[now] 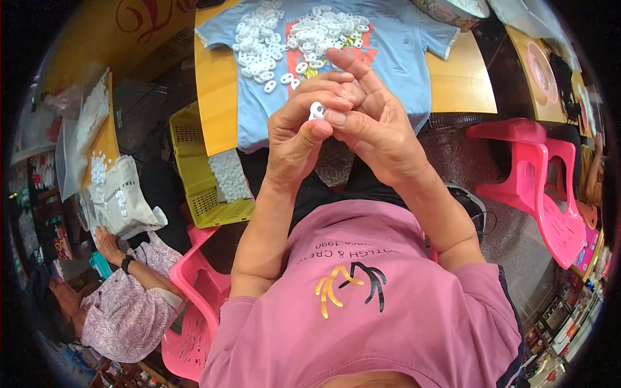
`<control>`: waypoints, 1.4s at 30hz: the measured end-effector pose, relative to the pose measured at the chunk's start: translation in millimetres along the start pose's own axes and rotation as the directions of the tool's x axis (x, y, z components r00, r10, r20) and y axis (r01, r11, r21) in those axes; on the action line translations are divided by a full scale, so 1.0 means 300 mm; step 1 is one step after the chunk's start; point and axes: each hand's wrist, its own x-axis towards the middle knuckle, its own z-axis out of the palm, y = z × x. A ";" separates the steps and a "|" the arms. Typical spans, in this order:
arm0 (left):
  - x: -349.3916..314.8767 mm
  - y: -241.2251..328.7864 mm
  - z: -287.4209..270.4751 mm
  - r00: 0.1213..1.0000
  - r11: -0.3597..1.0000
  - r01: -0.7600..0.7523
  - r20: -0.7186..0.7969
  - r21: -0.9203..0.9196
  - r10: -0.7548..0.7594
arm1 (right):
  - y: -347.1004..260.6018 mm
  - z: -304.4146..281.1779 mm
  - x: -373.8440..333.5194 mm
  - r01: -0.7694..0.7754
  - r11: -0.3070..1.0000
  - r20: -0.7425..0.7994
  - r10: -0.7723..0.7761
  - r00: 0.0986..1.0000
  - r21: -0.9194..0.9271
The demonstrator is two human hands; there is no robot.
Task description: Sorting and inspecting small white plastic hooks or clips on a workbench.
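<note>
A small white plastic piece with a hole through it (316, 110) is held up in front of my chest. My left hand (292, 139) pinches it between thumb and fingers. My right hand (387, 126) meets it from the other side, its thumb tip pressed against the piece and its forefinger stretched forward. Part of the piece is hidden by the fingertips. Beyond my hands, many similar white oval two-holed pieces (259, 48) lie loose in two heaps on a light blue T-shirt (398, 64) with a printed front, spread over the table.
The yellow-topped table (217, 107) is in front of me. Left of it stands a yellow-green plastic crate (194, 184) beside a mass of white pieces (228, 174). A round tub (453, 13) sits far right. Pink chairs (527, 161) flank me; a co-worker (126, 310) sits at left.
</note>
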 end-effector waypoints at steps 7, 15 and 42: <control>-0.037 -0.005 -0.002 0.999 0.999 -0.017 -0.045 -0.029 0.015 | 0.024 0.003 -0.012 -0.053 0.998 0.037 0.052 0.998 0.028; -0.100 0.062 -0.035 0.991 0.995 0.101 -0.086 0.022 -0.098 | 0.055 0.016 -0.017 -0.107 0.991 0.024 0.109 0.994 -0.086; -0.341 0.252 -0.188 0.887 0.407 0.455 -0.445 0.792 -0.125 | 0.072 -0.203 0.351 0.241 -0.409 0.386 -0.319 0.866 -0.880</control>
